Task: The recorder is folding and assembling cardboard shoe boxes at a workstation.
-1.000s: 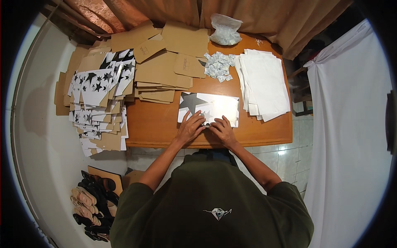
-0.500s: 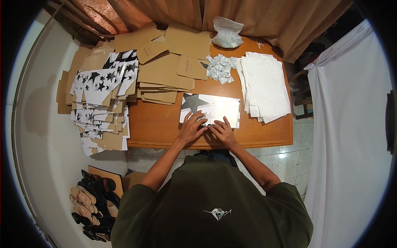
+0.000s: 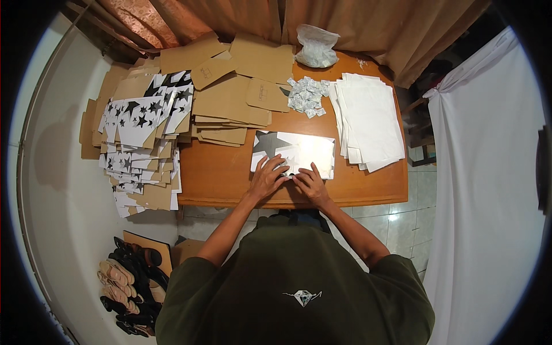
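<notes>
A flat white box (image 3: 317, 150) with black and grey stars lies on the table in front of me, its lid down and shining with glare on the right half. My left hand (image 3: 267, 177) grips the left part of its front edge, fingers bent over the lid. At the same edge, to the right, my right hand (image 3: 310, 185) has its fingers on the lid and its thumb toward the middle. Between the two thumbs a small dark notch shows at the front edge. The box's front side is largely hidden by my hands.
Star-printed cardboard sheets (image 3: 135, 123) are piled at the left, with plain brown cardboard (image 3: 221, 100) behind. Small white packets (image 3: 307, 95) lie near a clear plastic bag (image 3: 317, 49). White paper sheets (image 3: 371, 123) are stacked right. Shoes (image 3: 123, 282) sit lower left.
Almost nothing differs. Both hands stay at the box's front edge, and the whole view has shifted very slightly.
</notes>
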